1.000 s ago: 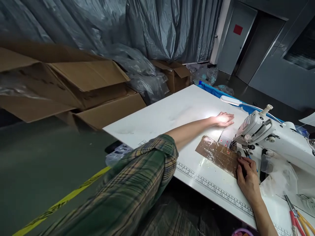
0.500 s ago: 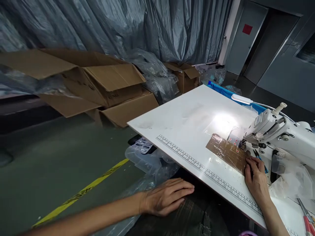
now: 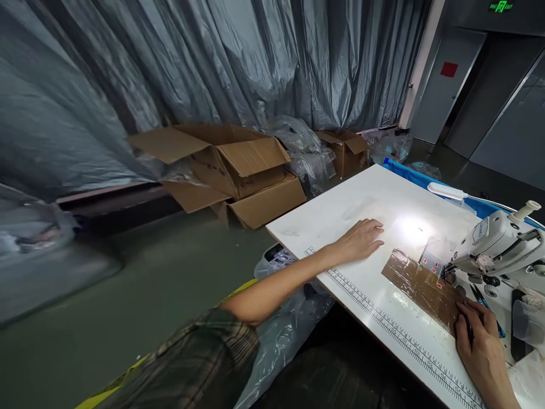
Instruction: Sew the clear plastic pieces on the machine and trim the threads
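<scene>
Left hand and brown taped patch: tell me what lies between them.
Head view: only bare, lamp-lit white tabletop lies between left hand and brown taped patch.

White table — brown sheet, sewing machine

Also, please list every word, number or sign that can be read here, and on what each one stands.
No text reads clearly.
Green sign: too blurred.
Ruler printed on the table: numbers too small.
Cardboard box: dark print, blurred.
Sewing machine: blue label, unreadable.
Red square on the door: no letters visible.
</scene>
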A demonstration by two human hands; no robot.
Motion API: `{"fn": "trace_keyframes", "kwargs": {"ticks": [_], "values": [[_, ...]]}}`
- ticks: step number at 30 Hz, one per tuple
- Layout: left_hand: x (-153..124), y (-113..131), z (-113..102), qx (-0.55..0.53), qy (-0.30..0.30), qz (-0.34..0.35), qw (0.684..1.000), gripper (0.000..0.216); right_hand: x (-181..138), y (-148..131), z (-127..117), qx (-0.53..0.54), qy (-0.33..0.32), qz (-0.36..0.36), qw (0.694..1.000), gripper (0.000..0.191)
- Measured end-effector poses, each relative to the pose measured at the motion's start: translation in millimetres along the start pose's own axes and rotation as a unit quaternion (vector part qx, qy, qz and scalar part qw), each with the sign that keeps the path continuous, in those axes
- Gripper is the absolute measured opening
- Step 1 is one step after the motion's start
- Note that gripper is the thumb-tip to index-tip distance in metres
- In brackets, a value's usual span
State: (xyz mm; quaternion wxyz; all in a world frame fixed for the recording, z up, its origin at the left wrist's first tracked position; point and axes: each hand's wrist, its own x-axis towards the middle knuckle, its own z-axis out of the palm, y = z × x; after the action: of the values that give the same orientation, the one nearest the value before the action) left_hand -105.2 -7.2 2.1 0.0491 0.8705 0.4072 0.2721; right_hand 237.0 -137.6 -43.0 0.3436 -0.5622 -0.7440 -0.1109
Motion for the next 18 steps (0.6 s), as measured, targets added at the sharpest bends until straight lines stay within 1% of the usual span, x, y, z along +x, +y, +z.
{"fn": "trace_keyframes", "kwargs": {"ticks": [2, 4, 5, 7, 9, 10, 11, 12, 14, 16, 18], "values": [[12, -12, 3, -0.028, -0.016, -0.036, 0.999, 0.020, 0, 1, 1, 0.002, 0.003, -0.005, 1.000, 0.034], [17, -18, 4, -0.042, -0.014, -0.054, 0.998, 0.018, 0, 2, 2, 0.002, 0.003, -0.006, 1.000, 0.034], [18, -19, 5, -0.044, -0.002, -0.063, 0.997, 0.020, 0, 1, 2, 0.002, 0.003, -0.005, 1.000, 0.034], [18, -17, 5, -0.053, 0.050, -0.074, 0.995, 0.022, 0, 0, 1, 0.000, 0.004, 0.001, 1.000, 0.035], [15, -8, 6, -0.079, 0.102, -0.056, 0.990, 0.024, 1, -2, 1, -0.002, 0.004, 0.007, 1.000, 0.036], [14, -1, 7, -0.098, 0.109, -0.031, 0.989, 0.025, 1, -3, 0, -0.003, 0.003, 0.009, 1.000, 0.036], [11, 8, 10, -0.117, 0.095, 0.003, 0.989, 0.026, 2, -4, 0, -0.004, 0.001, 0.011, 1.000, 0.036], [9, 19, 14, -0.134, 0.062, 0.041, 0.988, 0.028, 3, -5, -1, -0.004, 0.000, 0.013, 1.000, 0.036], [2, 43, 25, -0.151, -0.026, 0.123, 0.981, 0.030, 3, -7, -2, -0.003, -0.002, 0.016, 1.000, 0.035], [-3, 64, 33, -0.142, -0.094, 0.207, 0.963, 0.029, 4, -8, -4, 0.003, -0.004, 0.019, 1.000, 0.033], [-3, 75, 34, -0.127, -0.125, 0.257, 0.950, 0.028, 5, -9, -7, 0.009, -0.012, 0.026, 1.000, 0.031]]}}
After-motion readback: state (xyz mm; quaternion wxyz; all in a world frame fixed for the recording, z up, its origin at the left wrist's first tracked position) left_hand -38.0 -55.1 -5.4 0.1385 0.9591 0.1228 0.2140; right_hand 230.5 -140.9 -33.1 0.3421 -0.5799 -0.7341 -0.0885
